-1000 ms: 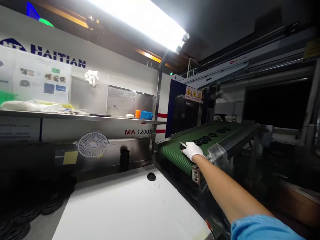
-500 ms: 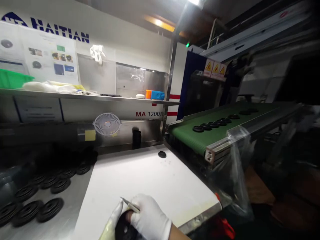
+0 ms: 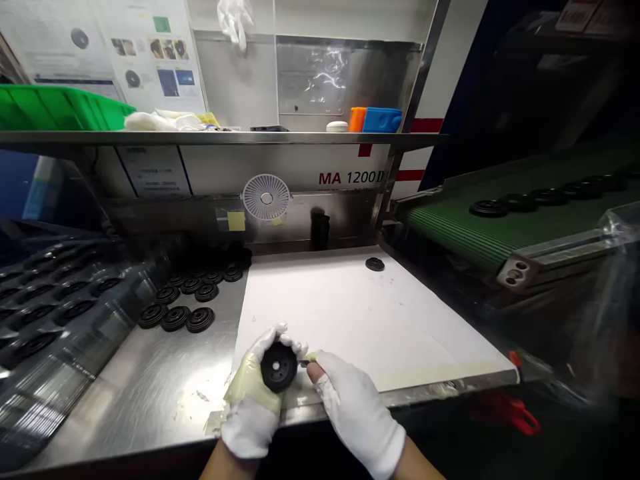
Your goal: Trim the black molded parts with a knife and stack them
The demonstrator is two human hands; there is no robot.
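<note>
I have a board [image 3: 350, 313] on the right of the bench [image 3: 125, 393], with a lone disc [image 3: 375, 265] near its back edge. Rows of discs [image 3: 185, 300] lie left of the board. A conveyor [image 3: 500, 227] runs beyond its right edge. A shelf [image 3: 215, 138] spans behind, above a fan [image 3: 266, 197]. My left hand [image 3: 250, 413] and right hand [image 3: 357, 407] sit at the front-left corner, the left around a held disc [image 3: 279, 367].

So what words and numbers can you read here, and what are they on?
"MA 1200", then a blurry mark like "II", on the white machine panel under the steel shelf.
The poster has print too small to read.
The white label under the shelf is too small to read.
The signs at the top right are too dark and cut off to read.
</note>
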